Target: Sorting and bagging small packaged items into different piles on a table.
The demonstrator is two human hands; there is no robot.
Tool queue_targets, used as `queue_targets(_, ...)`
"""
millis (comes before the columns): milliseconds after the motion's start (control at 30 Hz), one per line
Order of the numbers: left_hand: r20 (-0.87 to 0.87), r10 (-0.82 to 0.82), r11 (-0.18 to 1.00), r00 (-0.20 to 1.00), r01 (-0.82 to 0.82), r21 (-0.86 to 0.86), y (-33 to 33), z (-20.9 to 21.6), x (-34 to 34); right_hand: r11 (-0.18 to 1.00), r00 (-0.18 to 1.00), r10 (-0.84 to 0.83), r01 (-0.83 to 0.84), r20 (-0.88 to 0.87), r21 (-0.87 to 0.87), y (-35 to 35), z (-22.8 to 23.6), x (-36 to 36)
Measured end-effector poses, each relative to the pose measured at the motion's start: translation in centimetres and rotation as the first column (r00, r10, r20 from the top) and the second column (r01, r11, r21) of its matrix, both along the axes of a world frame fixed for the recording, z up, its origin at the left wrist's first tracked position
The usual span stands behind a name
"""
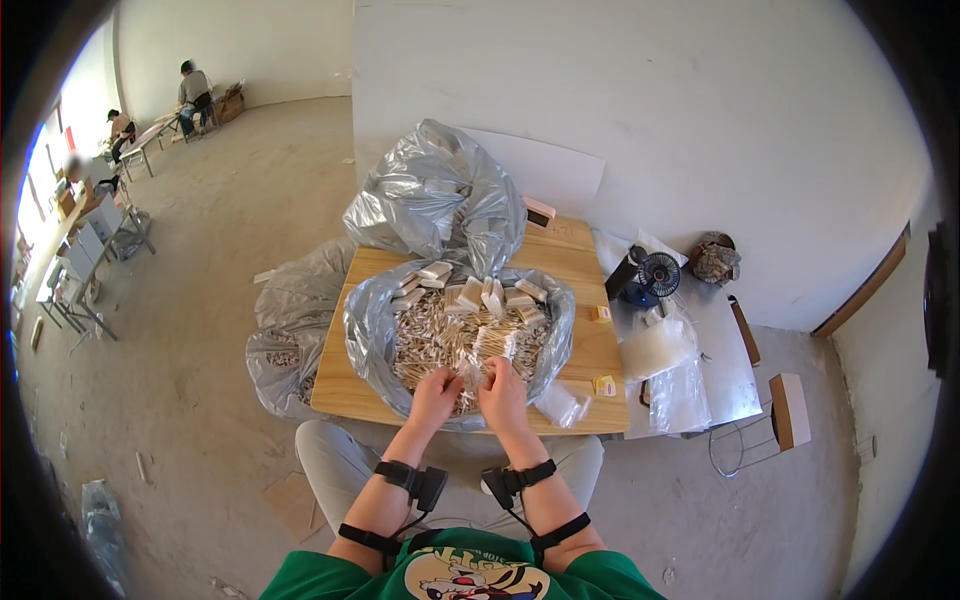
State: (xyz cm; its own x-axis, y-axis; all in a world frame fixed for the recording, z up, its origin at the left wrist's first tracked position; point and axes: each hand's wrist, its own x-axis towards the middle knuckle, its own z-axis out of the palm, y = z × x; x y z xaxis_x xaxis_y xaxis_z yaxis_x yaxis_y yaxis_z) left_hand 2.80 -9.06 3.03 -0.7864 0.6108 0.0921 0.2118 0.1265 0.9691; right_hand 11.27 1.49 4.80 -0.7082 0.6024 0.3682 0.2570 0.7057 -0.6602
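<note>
Wooden, the table (592,350) bears a grey bag (366,338) of swabs (418,336); inside its near rim, left hand (436,394) and right hand (502,393) curl, their pinch unclear; a swab cluster (495,343) lies just beyond the right, the nearer.

The room has plain whitish walls (720,110) and a dusty grey-brown floor (230,230), bright light comes from windows (37,172) at the far left, and a wooden table (587,350) stands near the wall.
</note>
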Motion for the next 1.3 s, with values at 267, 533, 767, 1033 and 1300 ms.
queue_targets(267,-0.351,-0.03,0.999,0.936,0.032,0.001,0.0,0.8,-0.1,0.984,0.984,0.171,-0.173,-0.057,-0.03,-0.2,-0.7,-0.2)
queue_targets(533,-0.485,0.27,0.953,0.832,-0.158,0.26,0.2,-0.1,-1.2,0.965,0.988,-0.059,0.02,-0.143,-0.261,0.3,-1.5,-0.9)
queue_targets(767,0.505,-0.055,0.978,0.861,-0.055,0.201,0.0,-1.1,-2.6,0.559,0.925,-0.192,-0.171,-0.327,-0.811,2.0,-5.0,-1.4)
queue_targets(1033,-0.286,0.02,0.996,0.958,-0.043,-0.075,0.7,0.0,-3.2,0.83,0.942,0.077,-0.242,-0.326,-0.503,2.1,-1.7,-2.6)
queue_targets(1300,0.197,0.138,0.984,0.971,-0.157,0.084,1.8,-0.4,-2.8,0.831,0.976,-0.006,-0.117,-0.22,-0.544,1.8,-0.9,-3.6)
